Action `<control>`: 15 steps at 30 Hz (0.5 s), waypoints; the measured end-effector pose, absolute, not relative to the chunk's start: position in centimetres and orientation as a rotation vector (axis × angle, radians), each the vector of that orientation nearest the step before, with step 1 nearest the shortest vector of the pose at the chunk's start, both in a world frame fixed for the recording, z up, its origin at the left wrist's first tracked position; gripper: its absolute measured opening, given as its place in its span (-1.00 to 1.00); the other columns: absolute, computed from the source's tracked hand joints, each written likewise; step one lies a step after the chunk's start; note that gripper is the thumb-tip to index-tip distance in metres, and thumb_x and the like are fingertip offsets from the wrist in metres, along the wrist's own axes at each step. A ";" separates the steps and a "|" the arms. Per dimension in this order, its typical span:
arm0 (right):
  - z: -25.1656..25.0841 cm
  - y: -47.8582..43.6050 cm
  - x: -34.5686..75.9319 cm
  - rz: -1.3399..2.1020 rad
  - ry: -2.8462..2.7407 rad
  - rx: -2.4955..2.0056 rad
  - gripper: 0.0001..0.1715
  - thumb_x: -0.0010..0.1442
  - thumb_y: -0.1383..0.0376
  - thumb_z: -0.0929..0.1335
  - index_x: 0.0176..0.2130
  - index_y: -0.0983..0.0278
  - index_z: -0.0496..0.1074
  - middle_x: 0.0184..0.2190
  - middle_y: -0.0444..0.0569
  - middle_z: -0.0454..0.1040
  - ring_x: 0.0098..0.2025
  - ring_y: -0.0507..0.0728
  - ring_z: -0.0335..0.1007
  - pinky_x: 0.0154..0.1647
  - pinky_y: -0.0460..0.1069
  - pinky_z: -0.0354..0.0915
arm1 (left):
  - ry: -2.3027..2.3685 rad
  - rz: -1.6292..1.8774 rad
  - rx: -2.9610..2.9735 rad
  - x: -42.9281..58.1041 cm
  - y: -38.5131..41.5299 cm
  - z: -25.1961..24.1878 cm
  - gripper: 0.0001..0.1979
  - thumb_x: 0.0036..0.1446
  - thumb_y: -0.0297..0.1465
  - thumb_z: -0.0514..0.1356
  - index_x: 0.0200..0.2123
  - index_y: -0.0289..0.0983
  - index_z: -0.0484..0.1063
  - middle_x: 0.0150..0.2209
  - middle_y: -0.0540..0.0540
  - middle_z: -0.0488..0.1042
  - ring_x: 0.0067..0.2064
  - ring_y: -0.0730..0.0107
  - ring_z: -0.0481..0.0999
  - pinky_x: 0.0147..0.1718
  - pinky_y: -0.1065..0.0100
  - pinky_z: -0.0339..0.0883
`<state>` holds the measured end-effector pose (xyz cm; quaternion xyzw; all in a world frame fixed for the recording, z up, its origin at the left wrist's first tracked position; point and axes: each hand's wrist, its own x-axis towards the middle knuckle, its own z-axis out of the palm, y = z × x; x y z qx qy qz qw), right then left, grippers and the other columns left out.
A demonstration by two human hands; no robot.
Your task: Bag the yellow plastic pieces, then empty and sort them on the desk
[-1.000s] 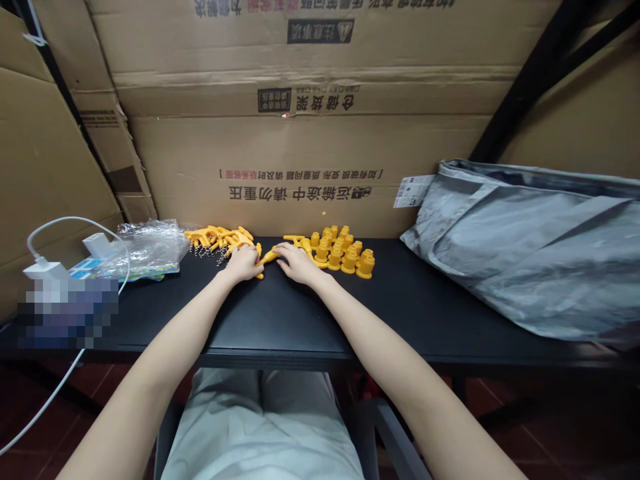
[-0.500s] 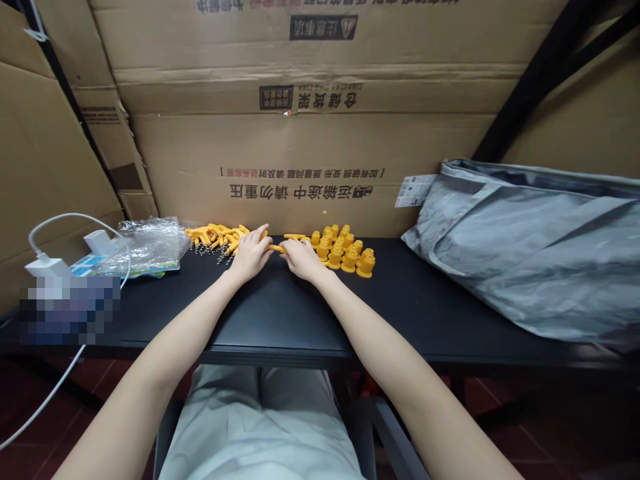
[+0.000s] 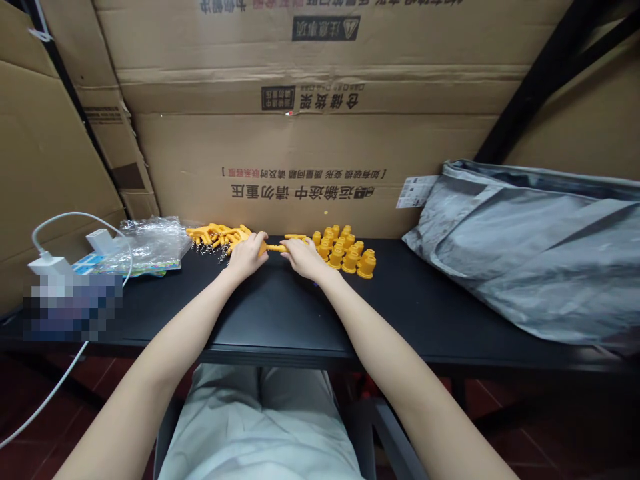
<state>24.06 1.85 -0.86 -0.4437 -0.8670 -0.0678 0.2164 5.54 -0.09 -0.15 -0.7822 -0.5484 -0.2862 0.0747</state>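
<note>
Between my hands runs a thin yellow-orange ribbed rod [image 3: 275, 248], its two ends hidden by fingers. My left hand [image 3: 247, 257] is closed on the left end, and a wider yellow part shows beside its fingertips. Closed on the right end, my right hand [image 3: 301, 259] has thumb and fingers pinched together. To the left lies a heap of yellow pieces with small metal chains [image 3: 216, 236]. Several yellow stepped, cup-like pieces [image 3: 349, 259] stand in rows right of my right hand. Behind that hand lies another thin yellow stick [image 3: 295, 236].
Clear plastic packaging [image 3: 153, 243] lies at the left of the black table [image 3: 280, 320], near a white charger [image 3: 50, 267] and its cable [image 3: 131, 257]. A large grey bag [image 3: 525, 253] occupies the right side. Cardboard [image 3: 310, 147] stands along the back.
My hands have drawn slightly apart, and a longer stretch of the ribbed rod shows between them. The fingers of my left hand have come lower and closer together.
</note>
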 end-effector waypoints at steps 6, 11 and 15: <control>-0.3 1.4 24.0 -0.198 -2.392 -1.253 -0.78 0.23 0.39 0.26 -0.09 0.27 0.33 -0.07 0.13 0.45 0.05 0.25 0.30 0.12 0.24 0.01 | -1.684 -0.902 -2.413 5.4 -0.1 -0.2 -0.67 0.04 -0.42 0.14 -0.07 -0.23 0.31 -0.16 -0.17 0.51 -0.13 0.13 0.50 -0.19 0.23 0.33; 0.2 0.8 24.0 -0.236 -2.340 -1.239 -0.80 0.22 0.41 0.23 -0.12 0.26 0.30 -0.13 0.10 0.47 -0.01 0.23 0.33 0.10 0.20 0.02 | -1.745 -0.889 -2.403 5.4 -0.3 -0.2 -0.65 0.03 -0.36 0.16 -0.06 -0.22 0.32 -0.22 -0.17 0.53 -0.19 0.12 0.51 -0.21 0.22 0.33; -0.1 0.9 24.1 -0.154 -2.401 -1.275 -0.75 0.24 0.31 0.26 -0.06 0.27 0.30 -0.04 0.14 0.45 0.06 0.27 0.30 0.07 0.20 0.05 | -1.753 -0.843 -2.389 5.3 -0.5 0.0 -0.66 0.02 -0.36 0.16 -0.08 -0.21 0.33 -0.21 -0.18 0.53 -0.16 0.09 0.51 -0.19 0.21 0.33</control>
